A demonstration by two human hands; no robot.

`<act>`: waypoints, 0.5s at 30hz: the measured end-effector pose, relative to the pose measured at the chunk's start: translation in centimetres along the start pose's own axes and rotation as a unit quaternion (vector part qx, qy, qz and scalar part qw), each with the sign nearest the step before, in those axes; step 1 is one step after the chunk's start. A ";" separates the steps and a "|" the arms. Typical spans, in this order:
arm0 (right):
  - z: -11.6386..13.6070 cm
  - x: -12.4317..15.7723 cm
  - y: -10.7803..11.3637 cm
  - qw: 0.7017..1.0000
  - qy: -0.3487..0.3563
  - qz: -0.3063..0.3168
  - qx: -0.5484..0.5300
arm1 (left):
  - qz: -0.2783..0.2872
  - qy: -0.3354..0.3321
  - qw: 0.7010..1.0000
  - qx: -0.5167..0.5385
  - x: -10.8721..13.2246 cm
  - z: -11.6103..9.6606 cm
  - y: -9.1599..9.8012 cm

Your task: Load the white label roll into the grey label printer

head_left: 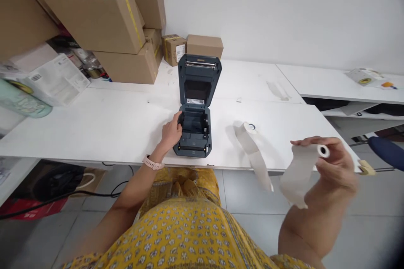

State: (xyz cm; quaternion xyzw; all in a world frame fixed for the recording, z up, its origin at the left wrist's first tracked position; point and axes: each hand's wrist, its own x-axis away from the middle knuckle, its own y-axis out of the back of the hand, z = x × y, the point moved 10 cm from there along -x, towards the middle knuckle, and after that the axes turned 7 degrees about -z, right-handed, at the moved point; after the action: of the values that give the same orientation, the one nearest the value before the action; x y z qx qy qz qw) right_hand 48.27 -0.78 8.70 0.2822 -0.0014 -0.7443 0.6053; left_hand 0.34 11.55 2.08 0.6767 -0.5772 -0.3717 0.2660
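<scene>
A dark label printer (193,134) stands on the white table with its lid (200,77) raised and its inside bare to view. My left hand (172,131), a pink band on its wrist, grips the printer's left edge with the fingers curled over the side. Off to the right, past the table's front edge, my right hand (339,164) is closed around a small white paper roll (321,150), from which a loose strip hangs down. Another paper roll (248,132) lies on the table between the printer and my right hand, its strip trailing over the front edge.
Cardboard boxes (94,21) are stacked at the back left, and two smaller ones, including a plain carton (204,45), stand behind the printer. A mint-green bottle (25,98) lies at far left. Clear wrapping (278,90) rests at the back. A dark blue seat (388,151) is at right.
</scene>
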 end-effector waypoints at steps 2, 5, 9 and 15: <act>-3.8 0.4 0.1 0.994 -0.105 -0.009 -0.038 | 0.000 0.005 1.000 -0.017 0.0 -0.1 0.0; -7.9 -0.5 -2.8 0.983 -0.176 0.005 -0.055 | 0.003 0.008 0.999 -0.037 0.1 -0.2 0.0; -11.7 -2.2 -7.2 0.979 -0.194 0.017 -0.067 | -0.005 0.013 1.000 -0.011 0.0 0.2 0.1; -12.7 -1.7 -7.7 0.979 -0.195 0.032 -0.055 | -0.037 0.011 0.999 -0.004 -0.2 0.5 0.4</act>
State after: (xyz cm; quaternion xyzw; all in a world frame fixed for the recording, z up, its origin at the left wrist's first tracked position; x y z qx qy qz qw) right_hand 46.90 7.09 -3.91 0.0971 -0.0876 -0.7641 0.6317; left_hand -0.37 11.65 2.14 0.7005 -0.5476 -0.3760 0.2608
